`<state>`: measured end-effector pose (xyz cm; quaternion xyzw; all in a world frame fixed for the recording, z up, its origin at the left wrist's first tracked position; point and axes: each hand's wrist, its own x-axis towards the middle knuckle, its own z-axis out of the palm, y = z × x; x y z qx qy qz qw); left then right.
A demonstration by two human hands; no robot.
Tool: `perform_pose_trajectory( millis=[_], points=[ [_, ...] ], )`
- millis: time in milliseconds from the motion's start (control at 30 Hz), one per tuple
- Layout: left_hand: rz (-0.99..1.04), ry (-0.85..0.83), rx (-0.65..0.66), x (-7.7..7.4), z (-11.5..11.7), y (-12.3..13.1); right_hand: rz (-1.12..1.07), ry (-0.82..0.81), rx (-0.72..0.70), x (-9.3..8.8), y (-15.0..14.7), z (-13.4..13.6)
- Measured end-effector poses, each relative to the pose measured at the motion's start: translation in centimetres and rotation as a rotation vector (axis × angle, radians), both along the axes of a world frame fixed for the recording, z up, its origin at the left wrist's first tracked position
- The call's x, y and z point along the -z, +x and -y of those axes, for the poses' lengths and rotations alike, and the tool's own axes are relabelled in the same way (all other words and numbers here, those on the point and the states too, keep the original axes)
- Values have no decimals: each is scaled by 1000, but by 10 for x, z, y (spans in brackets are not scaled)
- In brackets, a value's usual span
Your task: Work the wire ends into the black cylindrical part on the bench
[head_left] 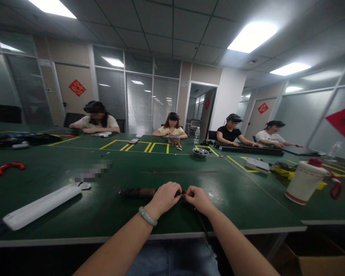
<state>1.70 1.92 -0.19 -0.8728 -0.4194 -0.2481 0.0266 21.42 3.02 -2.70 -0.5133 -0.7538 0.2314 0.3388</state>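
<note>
A dark, stick-shaped tool with a brown middle, which looks like an electric screwdriver (138,192), lies on the green table with its narrow metal tip to the left. Over its rear end is my left hand (167,194), fingers closed around that end. My right hand (199,199) is pinched right beside it, thumb and finger on the cord end where it meets the tool. The small parts between my fingertips are mostly hidden. A black cord (201,220) runs from below my right hand over the table's front edge.
To the left lie a white power strip (43,205) and red-handled pliers (10,167). Ahead stands a metal bowl (200,152) near a water bottle (197,135). A white cup (305,182) is at right. Several people sit along the far side; an open cardboard box (324,264) is below right.
</note>
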Motion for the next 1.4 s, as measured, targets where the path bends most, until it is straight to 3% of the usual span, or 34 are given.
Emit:
perform_pose_trajectory(
  millis=[1033, 1400],
  points=[
    [26, -21, -6, -4, 3, 0, 3, 10, 12, 3, 1, -2],
    [59, -16, 11, 3, -1, -1, -7, 12, -9, 3, 1, -1]
  ],
)
